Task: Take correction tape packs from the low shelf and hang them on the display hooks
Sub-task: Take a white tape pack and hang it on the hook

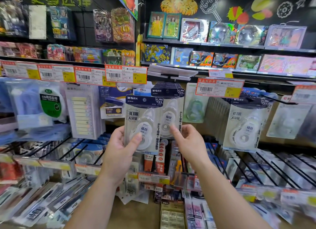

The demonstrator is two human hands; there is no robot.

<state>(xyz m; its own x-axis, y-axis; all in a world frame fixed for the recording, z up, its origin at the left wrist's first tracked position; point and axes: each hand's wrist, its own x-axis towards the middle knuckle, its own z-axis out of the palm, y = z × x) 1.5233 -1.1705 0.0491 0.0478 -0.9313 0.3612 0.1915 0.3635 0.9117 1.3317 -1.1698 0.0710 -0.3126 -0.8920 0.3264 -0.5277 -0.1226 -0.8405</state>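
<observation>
Left hand point(118, 153) pinching correction tape pack point(142, 124) upright, right hand point(187, 143) loosely curled just beside its right edge

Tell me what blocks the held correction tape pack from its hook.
Nothing visible. The left hand holds the pack just in front of the matching hung packs; the right hand is beside it.

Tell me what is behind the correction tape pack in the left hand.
Behind the held pack, gripped by the left hand, hangs a row of identical packs on a hook. The right hand reaches them. Their lower left parts are covered.
</observation>
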